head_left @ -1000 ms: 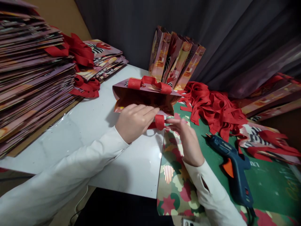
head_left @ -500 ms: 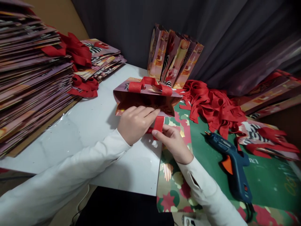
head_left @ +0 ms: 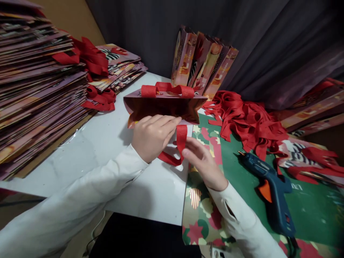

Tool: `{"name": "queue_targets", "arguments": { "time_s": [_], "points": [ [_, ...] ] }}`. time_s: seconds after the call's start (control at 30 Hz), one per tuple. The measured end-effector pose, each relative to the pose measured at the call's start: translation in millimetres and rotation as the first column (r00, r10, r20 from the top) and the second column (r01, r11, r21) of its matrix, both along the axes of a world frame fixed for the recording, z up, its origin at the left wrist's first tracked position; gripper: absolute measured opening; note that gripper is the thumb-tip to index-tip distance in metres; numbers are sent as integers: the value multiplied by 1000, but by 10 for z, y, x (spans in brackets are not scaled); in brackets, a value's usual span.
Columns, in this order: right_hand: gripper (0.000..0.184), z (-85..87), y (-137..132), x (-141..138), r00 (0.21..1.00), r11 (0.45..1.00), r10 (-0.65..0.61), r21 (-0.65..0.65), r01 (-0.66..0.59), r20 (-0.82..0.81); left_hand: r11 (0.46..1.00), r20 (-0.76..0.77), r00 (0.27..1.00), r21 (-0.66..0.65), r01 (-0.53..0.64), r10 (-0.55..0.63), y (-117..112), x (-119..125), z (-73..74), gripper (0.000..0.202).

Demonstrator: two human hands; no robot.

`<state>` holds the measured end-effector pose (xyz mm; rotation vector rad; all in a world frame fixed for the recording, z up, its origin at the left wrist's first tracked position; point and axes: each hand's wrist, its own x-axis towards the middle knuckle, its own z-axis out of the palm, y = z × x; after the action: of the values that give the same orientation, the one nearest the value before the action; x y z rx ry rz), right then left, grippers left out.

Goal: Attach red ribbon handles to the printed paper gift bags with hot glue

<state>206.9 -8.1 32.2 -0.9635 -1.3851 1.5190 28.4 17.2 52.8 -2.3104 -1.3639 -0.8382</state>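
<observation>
A paper gift bag (head_left: 163, 107) with red ribbon handles stands on the white table, its mouth facing me. Its far ribbon handle (head_left: 170, 87) arches over the back panel. My left hand (head_left: 153, 136) presses the near rim, fingers together along the edge; the thumb is mostly hidden. From that near side a second ribbon handle (head_left: 182, 141) hangs in a loop towards me. Right beside this loop is my right hand (head_left: 205, 163), thumb and fingers apart, its fingertips partly behind the ribbon.
A glue gun (head_left: 271, 186) lies on the green printed sheet (head_left: 233, 143) at right. Behind it sits a heap of red ribbons (head_left: 247, 118). Finished-looking bags (head_left: 201, 61) stand at the back. A tall stack of flat bags (head_left: 43, 96) fills the left.
My right thumb has come off the near ribbon, and the fingers have spread. The ribbon now hangs as a wider loop. My left hand stays on the rim.
</observation>
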Motion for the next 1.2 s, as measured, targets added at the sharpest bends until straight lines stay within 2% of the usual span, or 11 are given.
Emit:
{"name": "queue_targets", "arguments": {
  "time_s": [0.13,0.23,0.4,0.5,0.57,0.67,0.73,0.83,0.9,1.03,1.2],
  "points": [
    [20,32,48,-25,991,994,-106,14,108,-77,998,-52,997,31,55,-54,-76,87,-37,31],
    [26,21,36,-44,992,993,-120,-26,119,-30,996,-123,989,42,83,-77,-111,148,-104,29],
    [41,-20,39,18,983,998,-52,-25,57,176,999,-225,974,-37,-9,1,-123,223,-205,24],
    [41,-28,16,82,919,987,-94,160,34,382,996,-258,965,-63,-59,41,-116,246,-234,19],
    [32,-12,-14,124,839,906,-264,421,47,476,997,-262,964,-45,-56,42,-108,241,-223,16],
    [27,36,-44,169,683,608,-560,793,-44,468,998,-254,966,37,-43,51,-97,204,-158,12],
    [43,58,-31,173,566,458,-670,867,-194,480,996,-234,971,87,-36,56,-95,175,-107,13],
    [48,44,31,139,366,398,-776,849,-349,514,992,-211,977,127,-12,39,-99,156,-71,16],
    [39,9,75,103,293,388,-813,843,-372,503,988,-205,979,151,16,16,-107,162,-81,17],
    [22,-36,120,40,251,322,-871,878,-355,422,989,-214,976,138,59,-28,-122,175,-98,17],
    [20,27,151,53,205,268,-912,893,-360,356,996,-219,976,84,31,-11,-87,74,4,15]
  ]
}}
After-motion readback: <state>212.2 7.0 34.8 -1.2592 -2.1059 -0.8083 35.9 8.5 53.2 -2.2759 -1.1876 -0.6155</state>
